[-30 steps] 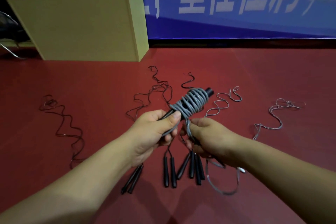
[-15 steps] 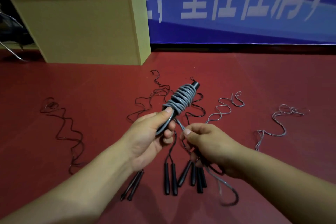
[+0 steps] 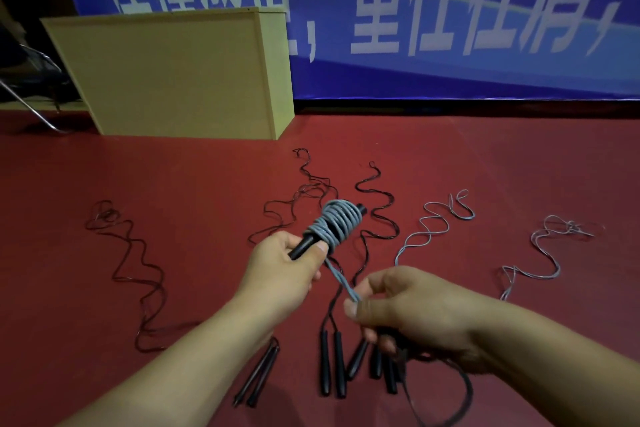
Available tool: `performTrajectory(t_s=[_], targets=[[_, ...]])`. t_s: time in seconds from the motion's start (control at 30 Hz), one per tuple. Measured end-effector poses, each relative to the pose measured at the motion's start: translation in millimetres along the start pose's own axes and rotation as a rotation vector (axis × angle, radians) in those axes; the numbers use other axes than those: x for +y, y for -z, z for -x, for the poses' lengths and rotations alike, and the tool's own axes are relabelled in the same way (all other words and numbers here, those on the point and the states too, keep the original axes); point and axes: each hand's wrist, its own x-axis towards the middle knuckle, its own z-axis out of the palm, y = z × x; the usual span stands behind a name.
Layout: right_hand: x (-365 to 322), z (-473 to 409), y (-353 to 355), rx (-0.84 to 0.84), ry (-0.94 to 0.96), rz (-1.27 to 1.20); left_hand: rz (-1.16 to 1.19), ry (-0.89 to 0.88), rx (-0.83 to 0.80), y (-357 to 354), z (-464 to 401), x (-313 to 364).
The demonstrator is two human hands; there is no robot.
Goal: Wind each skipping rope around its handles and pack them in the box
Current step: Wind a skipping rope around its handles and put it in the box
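My left hand (image 3: 282,267) grips the black handles of a grey skipping rope (image 3: 337,224), whose cord is coiled in many turns around them and points up and right. My right hand (image 3: 405,308) pinches the taut free end of that grey cord just below the coil; a loose loop of it trails down past my right wrist. The yellow wooden box (image 3: 173,73) stands at the back left; its inside is hidden.
Several unwound ropes lie on the red floor: a dark one at left (image 3: 131,267), dark ones in the middle (image 3: 374,211), grey ones at right (image 3: 436,222) (image 3: 547,253). Their black handles (image 3: 330,367) lie in a row below my hands. A blue banner covers the back wall.
My right hand has pulled the grey cord end down and right, away from the coil, so the strand is taut. The camera view has tilted down a little.
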Motion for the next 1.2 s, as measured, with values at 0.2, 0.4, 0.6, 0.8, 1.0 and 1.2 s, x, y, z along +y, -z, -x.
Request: performTrajectory(t_s=[0.2,0.4,0.6,0.8,1.0,1.2], targets=[[3,3,2,0.053,0.072,0.048,-0.15,-0.01,0.067,2,-7,-8],[6,4,10,0.192,0.241,0.326,-0.349,-0.085,0.054,0,-7,-7],[8,-1,23,0.343,0.427,0.656,-0.513,-0.187,-0.139,-2,-1,-6],[9,-6,35,0.539,0.492,0.753,-0.587,-0.314,-0.386,-7,5,-9],[13,-12,43,0.61,0.404,0.746,-0.507,-0.396,-0.591,-8,6,-11],[3,-11,53,0.595,0.297,0.51,-0.239,-0.288,-0.765,-1,9,0]])
